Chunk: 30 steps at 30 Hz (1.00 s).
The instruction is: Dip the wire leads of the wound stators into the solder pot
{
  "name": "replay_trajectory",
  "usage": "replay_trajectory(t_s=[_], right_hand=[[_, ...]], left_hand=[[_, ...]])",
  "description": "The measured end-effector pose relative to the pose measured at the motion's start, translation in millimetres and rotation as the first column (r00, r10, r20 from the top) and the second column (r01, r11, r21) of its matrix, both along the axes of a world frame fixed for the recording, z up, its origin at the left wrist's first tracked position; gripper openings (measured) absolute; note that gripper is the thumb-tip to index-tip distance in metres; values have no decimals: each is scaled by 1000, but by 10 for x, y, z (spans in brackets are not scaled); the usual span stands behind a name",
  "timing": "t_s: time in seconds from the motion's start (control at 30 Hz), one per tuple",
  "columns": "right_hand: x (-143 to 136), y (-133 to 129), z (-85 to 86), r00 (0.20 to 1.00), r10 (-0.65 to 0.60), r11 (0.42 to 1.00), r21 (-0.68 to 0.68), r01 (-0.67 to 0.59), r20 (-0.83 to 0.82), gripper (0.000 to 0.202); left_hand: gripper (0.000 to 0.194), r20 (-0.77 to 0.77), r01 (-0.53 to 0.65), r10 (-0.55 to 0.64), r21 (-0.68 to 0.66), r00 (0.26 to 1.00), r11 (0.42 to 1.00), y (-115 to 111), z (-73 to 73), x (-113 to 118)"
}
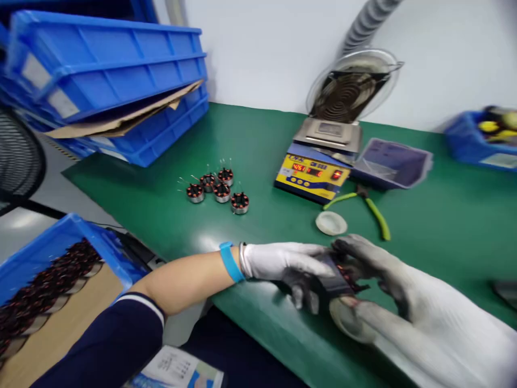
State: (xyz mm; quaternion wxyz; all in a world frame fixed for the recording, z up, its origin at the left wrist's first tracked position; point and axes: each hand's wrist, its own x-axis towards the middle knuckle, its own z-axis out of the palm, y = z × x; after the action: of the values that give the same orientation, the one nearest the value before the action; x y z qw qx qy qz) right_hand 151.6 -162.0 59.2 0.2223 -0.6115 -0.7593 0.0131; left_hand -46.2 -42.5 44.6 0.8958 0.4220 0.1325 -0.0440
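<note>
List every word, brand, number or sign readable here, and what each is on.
"4261", red digits on the yellow-fronted unit; possibly with a decimal point.
"0", on that unit's second display.
Too blurred to read:
the unit's brand lettering and small print;
white labels on the stacked blue crates;
the label on the blue bin at right;
print on the printed item at the bottom.

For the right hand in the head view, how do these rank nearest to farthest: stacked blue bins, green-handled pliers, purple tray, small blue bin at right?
From the right hand:
1. Green-handled pliers, just beyond it.
2. Purple tray, behind the pliers.
3. Small blue bin, far right.
4. Stacked blue bins, far left.
</note>
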Motion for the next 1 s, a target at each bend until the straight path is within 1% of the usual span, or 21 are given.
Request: replay_trajectory(t_s=[0.03, 0.07, 0.1, 0.17, 0.2, 0.23, 0.3, 0.37, 0.43, 0.5, 0.57, 0.6, 0.7, 0.73, 0.77, 0.83, 0.87, 0.9, 0.93, 0.97, 1.0], right_hand=[[-97, 133, 41, 999, 48, 997, 53, -48, 4, 60], [-179, 254, 70, 997, 73, 989, 131, -73, 4, 59], [-245, 358, 87, 997, 77, 972, 222, -70, -21, 58], [-338, 500, 83, 991, 110, 925, 373, -73, -78, 48], [-368, 538, 65, 985, 141, 904, 419, -89, -96, 43], [-388, 557, 41, 980, 167, 893, 438, -103, -111, 38], [-401, 558, -12, 969, 196, 885, 453, -109, -149, 34], [-386, 544, -55, 968, 216, 882, 452, -136, -130, 34], [-361, 541, -75, 974, 220, 878, 446, -175, -51, 35], [-347, 556, -71, 975, 219, 869, 449, -207, 26, 34], [-349, 579, -46, 972, 226, 859, 459, -227, 57, 29], [-353, 591, -28, 969, 236, 855, 460, -242, 72, 27], [-346, 616, 32, 959, 257, 836, 470, -283, 121, 26], [-335, 622, 51, 957, 251, 834, 470, -290, 145, 26], [-322, 627, 71, 956, 239, 831, 474, -291, 170, 24], [-305, 634, 118, 958, 231, 834, 473, -285, 170, 19], [-308, 635, 148, 965, 238, 846, 463, -264, 115, 16], [-319, 632, 183, 970, 240, 864, 451, -225, 25, 14], [-339, 627, 222, 969, 235, 886, 428, -179, -81, 11], [-365, 618, 263, 957, 223, 909, 396, -134, -187, 9], [-391, 607, 303, 940, 210, 928, 357, -105, -268, 7]], left_hand=[[69, 29, -43, 45, -68, 999, 997, 15, -25, -2], [65, 56, -133, 140, -115, 988, 984, 34, -54, 0], [62, 76, -255, 268, -145, 960, 956, 55, -84, 7], [61, 97, -471, 491, -177, 866, 864, 93, -132, 29], [61, 104, -547, 568, -179, 816, 818, 105, -145, 43], [61, 110, -601, 621, -170, 776, 781, 109, -149, 57], [58, 117, -668, 676, -104, 727, 737, 97, -132, 83], [53, 116, -704, 698, 17, 706, 710, 64, -92, 99], [47, 103, -714, 708, 160, 699, 681, 24, -45, 104], [36, 105, -713, 717, 276, 689, 645, -13, -17, 101], [24, 131, -726, 731, 322, 670, 608, -43, -23, 99], [24, 146, -739, 739, 318, 658, 594, -55, -39, 101], [27, 181, -800, 784, 238, 594, 551, -71, -89, 116], [25, 172, -813, 796, 181, 580, 553, -66, -91, 117], [24, 145, -815, 802, 102, 580, 571, -53, -80, 112], [27, 56, -764, 774, -131, 631, 632, 3, -21, 77], [33, 23, -720, 748, -251, 664, 647, 45, 18, 50], [41, 8, -683, 729, -342, 685, 645, 94, 57, 20], [50, 0, -668, 727, -395, 687, 631, 144, 89, -8], [57, -15, -675, 734, -407, 679, 616, 189, 109, -31], [62, -41, -682, 726, -382, 687, 624, 222, 117, -46]])
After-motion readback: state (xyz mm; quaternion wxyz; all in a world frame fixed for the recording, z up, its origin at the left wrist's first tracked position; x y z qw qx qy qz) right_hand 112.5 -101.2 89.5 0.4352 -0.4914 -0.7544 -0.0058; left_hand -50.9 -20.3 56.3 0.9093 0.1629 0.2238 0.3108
